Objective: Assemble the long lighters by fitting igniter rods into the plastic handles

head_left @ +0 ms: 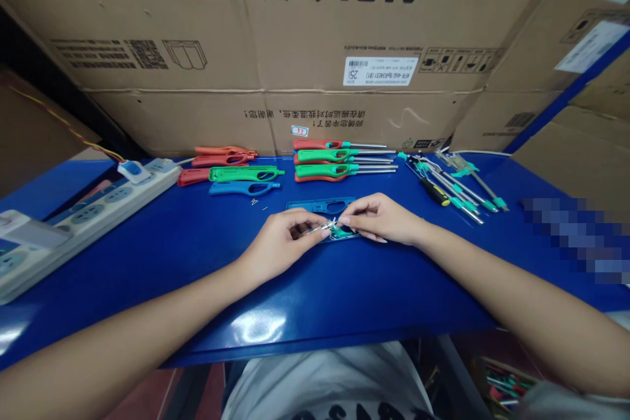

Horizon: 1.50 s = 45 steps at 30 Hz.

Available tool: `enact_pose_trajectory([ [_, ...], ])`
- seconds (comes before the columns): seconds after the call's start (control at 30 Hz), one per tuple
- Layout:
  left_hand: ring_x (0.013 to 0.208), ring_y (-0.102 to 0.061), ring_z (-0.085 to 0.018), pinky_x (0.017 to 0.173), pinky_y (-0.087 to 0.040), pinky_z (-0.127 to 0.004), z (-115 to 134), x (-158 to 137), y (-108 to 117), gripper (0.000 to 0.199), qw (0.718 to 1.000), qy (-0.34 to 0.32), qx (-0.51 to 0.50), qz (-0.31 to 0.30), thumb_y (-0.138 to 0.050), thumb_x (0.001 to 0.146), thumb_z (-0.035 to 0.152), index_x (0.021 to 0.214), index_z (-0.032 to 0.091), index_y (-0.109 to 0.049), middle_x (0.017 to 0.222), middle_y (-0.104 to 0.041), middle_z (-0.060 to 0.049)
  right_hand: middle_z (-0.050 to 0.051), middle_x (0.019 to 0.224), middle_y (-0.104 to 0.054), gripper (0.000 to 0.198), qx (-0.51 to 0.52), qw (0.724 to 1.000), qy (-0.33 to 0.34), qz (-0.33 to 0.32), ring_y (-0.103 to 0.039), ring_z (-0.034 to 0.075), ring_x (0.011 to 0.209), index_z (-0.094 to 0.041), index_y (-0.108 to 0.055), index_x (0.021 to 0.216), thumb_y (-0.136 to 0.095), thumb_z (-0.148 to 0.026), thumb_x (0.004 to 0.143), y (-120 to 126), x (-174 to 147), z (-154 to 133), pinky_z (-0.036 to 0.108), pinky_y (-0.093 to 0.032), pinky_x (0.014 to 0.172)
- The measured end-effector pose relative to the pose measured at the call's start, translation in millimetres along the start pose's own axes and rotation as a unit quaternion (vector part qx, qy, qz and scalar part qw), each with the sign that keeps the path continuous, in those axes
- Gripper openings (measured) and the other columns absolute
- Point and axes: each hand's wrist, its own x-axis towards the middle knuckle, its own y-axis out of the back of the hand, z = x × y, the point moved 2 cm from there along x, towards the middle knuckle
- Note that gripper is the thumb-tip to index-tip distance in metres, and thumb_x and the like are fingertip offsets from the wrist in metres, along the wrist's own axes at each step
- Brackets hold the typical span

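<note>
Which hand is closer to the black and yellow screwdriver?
Right. The right hand is left of the screwdriver; the left hand is farther away, left of the right hand.

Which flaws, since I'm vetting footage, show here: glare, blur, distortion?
In the head view, glare whitens the blue tabletop near its front edge, the forearms look stretched, probably by a wide lens, mosaic hides a patch at right, and small parts between left hand and right hand look too soft to identify.

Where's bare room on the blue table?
Glossy blue tabletop between the bare forearms, down to its near edge; also between white plastic power strip and left forearm. Crowded: back, with coloured plastic lighter shells and silver metal tubes.
</note>
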Motion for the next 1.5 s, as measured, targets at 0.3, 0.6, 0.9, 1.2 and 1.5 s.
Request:
enact_pose_trajectory([
  [0.3,0.073,-0.062,-0.015,0.065,-0.045,-0.027,-1,0,-1,0.025,1.0,-0.003,-0.013,-0.003,-0.073,0.085,0.039,0.099,0.019,-0.079,0.095,-0.075,-0.006,-0.007,0.044,-0.05,0.04,-0.02,1.0,-0.013,0.002,-0.038,0.005,0.034,-0.012,-0.071,0.089,-0.075,-0.05,0.079,-1,-1,-2,0.018,-0.025,0.031],
  [0.6,0.064,-0.056,-0.011,0.057,-0.041,-0.023,4,0,-2,0.02,1.0,-0.018,-0.006,0.002,-0.074,0.085,0.034,0.095,0.019,-0.081,0.085,-0.074,-0.003,-0.007,0.049,-0.05,0.04,-0.007,1.0,0.002,0.003,-0.038,0.004,0.038,-0.012,-0.069,0.085,-0.076,-0.051,0.078,-5,-1,-2,0.02,-0.025,0.037],
  [0.9,0.06,-0.054,-0.01,0.054,-0.04,-0.021,5,-2,-5,0.019,0.999,-0.003,-0.034,0.015,-0.076,0.082,0.032,0.094,0.018,-0.082,0.08,-0.073,-0.003,-0.004,0.06,-0.056,0.041,-0.014,0.999,0.019,0.022,-0.039,0.005,0.048,-0.012,-0.071,0.083,-0.077,-0.052,0.076,-9,-1,-1,0.021,-0.029,0.045],
  [1.2,0.068,-0.06,-0.013,0.06,-0.043,-0.024,5,-1,-8,0.023,0.999,-0.003,-0.035,-0.007,-0.072,0.085,0.035,0.099,0.02,-0.082,0.085,-0.076,-0.005,-0.002,0.061,-0.061,0.043,-0.009,0.999,0.038,0.033,-0.044,0.005,0.049,-0.012,-0.071,0.078,-0.081,-0.053,0.072,-9,0,-3,0.02,-0.033,0.045],
  [1.5,0.068,-0.063,-0.014,0.061,-0.047,-0.023,0,1,0,0.024,1.0,0.018,-0.007,-0.016,-0.076,0.08,0.034,0.098,0.019,-0.082,0.085,-0.077,-0.004,-0.008,0.04,-0.05,0.045,0.016,0.999,0.008,0.05,-0.037,0.005,0.03,-0.015,-0.063,0.077,-0.08,-0.056,0.072,-4,1,0,0.018,-0.024,0.029],
])
